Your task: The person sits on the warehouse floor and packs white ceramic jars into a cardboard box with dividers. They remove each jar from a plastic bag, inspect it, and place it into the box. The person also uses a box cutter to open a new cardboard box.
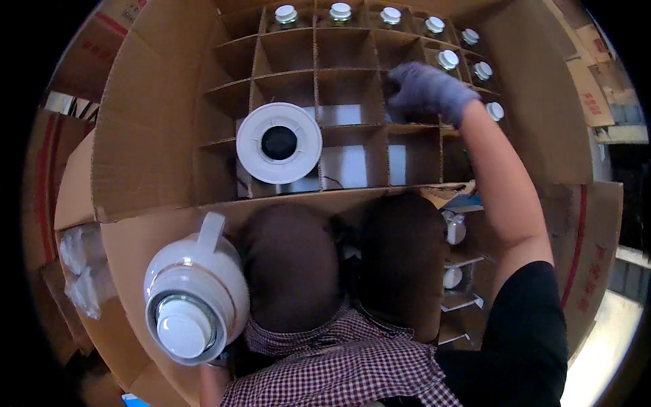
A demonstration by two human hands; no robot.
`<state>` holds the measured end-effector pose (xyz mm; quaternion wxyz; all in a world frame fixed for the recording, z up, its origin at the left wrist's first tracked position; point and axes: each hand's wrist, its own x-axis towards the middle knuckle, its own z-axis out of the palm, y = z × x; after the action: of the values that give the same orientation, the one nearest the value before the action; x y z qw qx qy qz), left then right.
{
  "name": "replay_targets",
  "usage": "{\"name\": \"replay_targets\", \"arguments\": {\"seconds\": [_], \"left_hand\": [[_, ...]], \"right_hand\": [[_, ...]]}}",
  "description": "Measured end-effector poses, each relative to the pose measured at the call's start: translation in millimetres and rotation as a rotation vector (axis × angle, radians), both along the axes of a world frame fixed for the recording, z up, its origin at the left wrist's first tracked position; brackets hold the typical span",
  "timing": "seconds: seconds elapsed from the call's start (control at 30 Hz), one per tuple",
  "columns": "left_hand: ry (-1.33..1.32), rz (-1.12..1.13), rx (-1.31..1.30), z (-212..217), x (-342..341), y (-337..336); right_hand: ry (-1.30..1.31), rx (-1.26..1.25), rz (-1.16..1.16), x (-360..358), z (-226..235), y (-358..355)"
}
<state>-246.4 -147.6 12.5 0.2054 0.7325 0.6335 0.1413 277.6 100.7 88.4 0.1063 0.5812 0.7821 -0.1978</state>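
A pale grey vacuum flask (217,278) with a handle and a white stopper (183,329) in its mouth stands over my lap at the lower left. Behind and beneath it is my left hand (218,361), mostly hidden, closed against its side. My right hand (430,88), in a grey-purple glove, reaches into a cell of the large divided carton (152,122). Its fingers curl down between the cardboard dividers (349,70); whatever they grip is out of sight. A round white plastic piece (251,142) with a dark central hole lies across the dividers.
White-capped bottles (340,13) fill several cells along the carton's back and right side. A second divided box (464,315) with white-topped items is at my right, beside my knees. Crumpled clear plastic (83,271) lies at the left, and more cartons (588,261) surround me.
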Motion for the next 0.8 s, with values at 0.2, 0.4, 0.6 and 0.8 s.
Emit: {"name": "replay_targets", "arguments": {"seconds": [0.2, 0.4, 0.6, 0.8], "left_hand": [[0.069, -0.069, 0.124, 6.9, 4.7, 5.4], [-1.994, 0.472, -0.632, 44.5, 51.8, 19.0], [-1.994, 0.340, -0.591, 58.2, 49.6, -4.1], [-1.740, 0.248, -0.620, 63.5, 45.0, -20.5]], "right_hand": [[-0.381, -0.422, 0.278, 1.9, -24.4, 52.7], [-0.353, -0.369, 0.001, 19.6, -103.1, 48.1], [-0.428, 0.013, -0.333, 3.1, -118.1, 34.7], [-0.187, 0.537, -0.322, 19.6, -8.3, -15.1]]}}
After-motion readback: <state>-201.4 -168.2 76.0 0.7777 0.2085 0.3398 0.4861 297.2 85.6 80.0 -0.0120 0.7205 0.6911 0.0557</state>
